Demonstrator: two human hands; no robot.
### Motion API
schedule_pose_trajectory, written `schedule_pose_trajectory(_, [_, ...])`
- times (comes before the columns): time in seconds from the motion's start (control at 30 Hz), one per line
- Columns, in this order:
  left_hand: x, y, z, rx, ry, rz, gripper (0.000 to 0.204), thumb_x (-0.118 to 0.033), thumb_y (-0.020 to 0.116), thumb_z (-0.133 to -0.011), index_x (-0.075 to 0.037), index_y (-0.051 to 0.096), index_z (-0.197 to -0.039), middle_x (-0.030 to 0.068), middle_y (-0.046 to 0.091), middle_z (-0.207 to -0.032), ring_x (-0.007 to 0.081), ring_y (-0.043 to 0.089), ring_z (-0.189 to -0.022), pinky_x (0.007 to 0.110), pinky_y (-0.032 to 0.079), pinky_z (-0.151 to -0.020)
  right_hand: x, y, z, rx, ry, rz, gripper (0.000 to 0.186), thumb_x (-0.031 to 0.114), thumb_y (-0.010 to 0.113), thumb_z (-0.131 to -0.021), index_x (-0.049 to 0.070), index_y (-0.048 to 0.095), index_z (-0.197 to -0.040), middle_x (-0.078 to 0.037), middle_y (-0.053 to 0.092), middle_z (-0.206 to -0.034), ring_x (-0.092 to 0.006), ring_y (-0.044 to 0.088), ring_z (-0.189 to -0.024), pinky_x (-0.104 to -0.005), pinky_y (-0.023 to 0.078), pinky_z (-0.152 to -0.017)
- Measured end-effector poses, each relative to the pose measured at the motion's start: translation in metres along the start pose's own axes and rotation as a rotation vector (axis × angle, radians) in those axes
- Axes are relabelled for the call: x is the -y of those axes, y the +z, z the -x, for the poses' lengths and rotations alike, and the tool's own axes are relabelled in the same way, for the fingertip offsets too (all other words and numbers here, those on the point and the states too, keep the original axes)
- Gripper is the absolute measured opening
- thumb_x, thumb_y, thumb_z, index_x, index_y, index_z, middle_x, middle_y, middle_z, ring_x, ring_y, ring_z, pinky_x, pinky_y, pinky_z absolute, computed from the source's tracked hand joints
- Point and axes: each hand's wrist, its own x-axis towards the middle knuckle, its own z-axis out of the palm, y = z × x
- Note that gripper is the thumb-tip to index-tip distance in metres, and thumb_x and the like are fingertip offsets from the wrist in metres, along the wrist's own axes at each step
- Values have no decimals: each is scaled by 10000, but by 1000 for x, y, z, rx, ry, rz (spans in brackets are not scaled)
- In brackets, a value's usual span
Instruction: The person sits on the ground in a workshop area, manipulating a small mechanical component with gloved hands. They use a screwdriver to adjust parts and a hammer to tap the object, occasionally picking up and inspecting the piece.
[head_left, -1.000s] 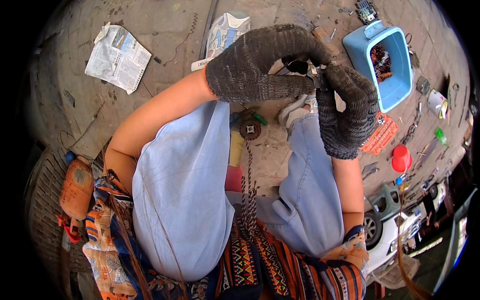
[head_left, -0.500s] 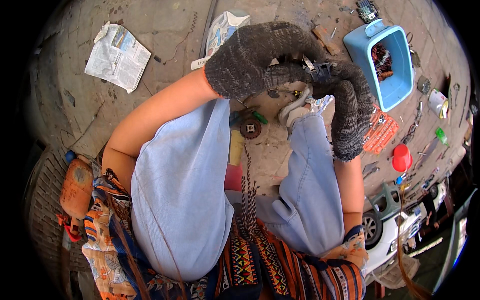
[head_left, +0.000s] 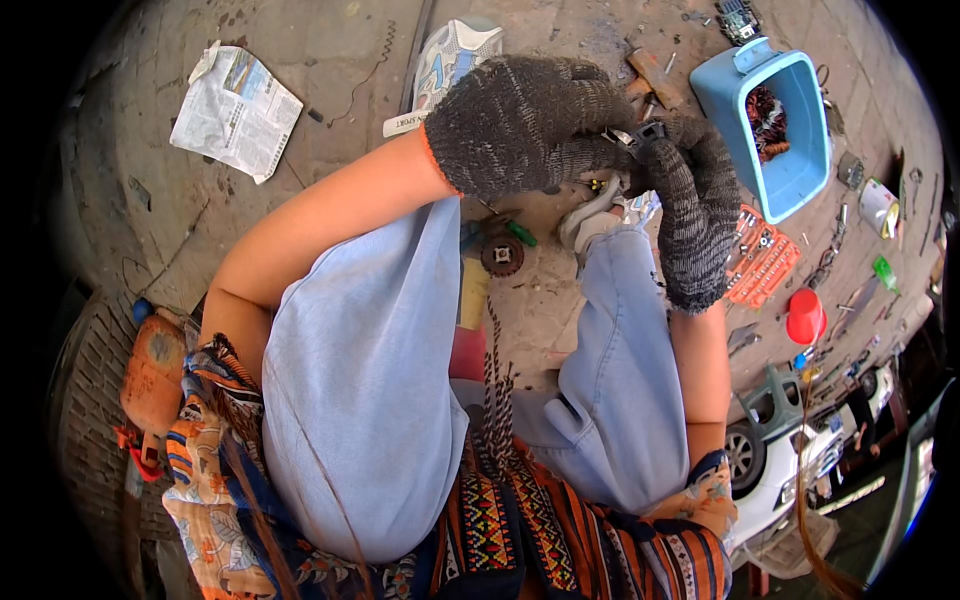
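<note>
My left hand (head_left: 520,125), in a dark grey knitted glove with an orange cuff, reaches in from the left with its fingers bent. My right hand (head_left: 700,215), in a matching glove, comes up from below with its fingers curled inward. Between the two sets of fingertips is a small dark part (head_left: 650,132) with a shiny metal piece. Both hands grip it above my right shoe (head_left: 588,225); the fingers cover much of it, so its kind is unclear. Below the hands, on the ground, lie a round dark toothed part (head_left: 502,256) and a green-handled tool (head_left: 521,234).
A blue plastic bin (head_left: 728,115) holding copper-coloured wire coils (head_left: 768,125) stands right of my hands. Nearby are an orange socket case (head_left: 762,262), a red cup (head_left: 804,318) and a brown block (head_left: 655,80). Newspaper (head_left: 235,118) lies far left, an orange cylinder (head_left: 155,370) nearer.
My left hand has shifted slightly right and its fingers have drawn closer to my right hand. The small part has turned and tilted between the fingertips.
</note>
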Motion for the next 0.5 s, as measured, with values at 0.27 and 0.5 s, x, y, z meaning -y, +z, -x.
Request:
schedule_pose_trajectory(0.27, [2,-2,4,63,-65,84,245,-183,688,-762,-51,645,-963,124,630,-903,278,624,-804,350,498,-714,-9,-1,-4,153,25,-103,257,108,556,-893,-3,529,-1124,-103,605,-982,-151,590,-833,-276,494,-747])
schedule_pose_trajectory(0.5, [0,2,7,27,-24,-265,292,-251,675,-759,-92,638,-1001,109,630,-914,278,618,-812,357,502,-706,-13,5,-4,45,-113,76,230,46,567,-878,0,538,-1101,-101,607,-975,-141,603,-840,-272,508,-747])
